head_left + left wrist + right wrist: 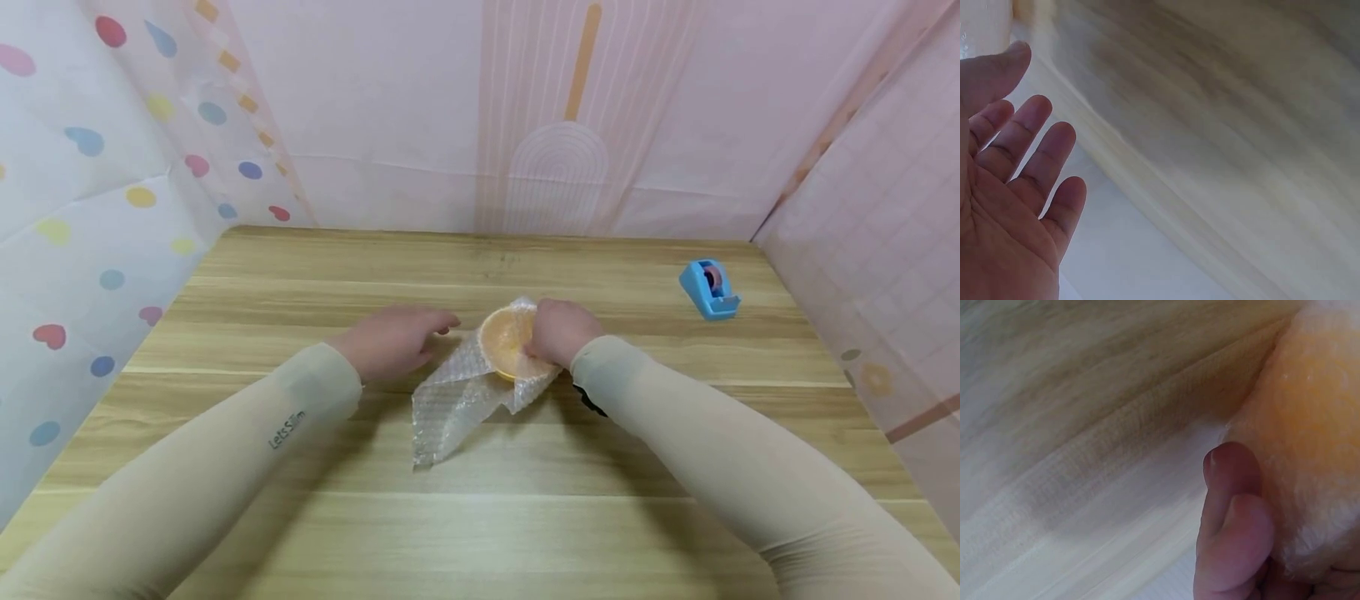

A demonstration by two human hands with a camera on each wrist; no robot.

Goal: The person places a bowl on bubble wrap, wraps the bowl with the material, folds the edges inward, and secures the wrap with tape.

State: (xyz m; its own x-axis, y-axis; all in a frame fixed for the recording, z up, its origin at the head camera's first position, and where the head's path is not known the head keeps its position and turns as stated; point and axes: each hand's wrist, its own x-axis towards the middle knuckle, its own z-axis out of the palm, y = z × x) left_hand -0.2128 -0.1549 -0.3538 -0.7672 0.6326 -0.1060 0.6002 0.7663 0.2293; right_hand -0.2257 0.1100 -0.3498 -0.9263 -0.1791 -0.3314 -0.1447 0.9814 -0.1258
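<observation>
An orange-yellow bowl [500, 342] sits near the middle of the table, partly covered by clear bubble wrap [447, 410]. One long flap of the wrap trails toward the front left. At the bowl's right side my right hand [564, 332] grips the rim through the wrap, its fingers curled; in the right wrist view the wrapped bowl [1319, 419] lies against the fingers. My left hand [393, 340] is just left of the bowl, apart from it and holding nothing. The left wrist view shows that hand's palm [1007, 244] with the fingers loosely extended.
A blue tape dispenser [708, 292] with a pink roll stands at the back right of the wood-grain table [480, 542]. Patterned sheets enclose the table at the back [375, 100], left and right.
</observation>
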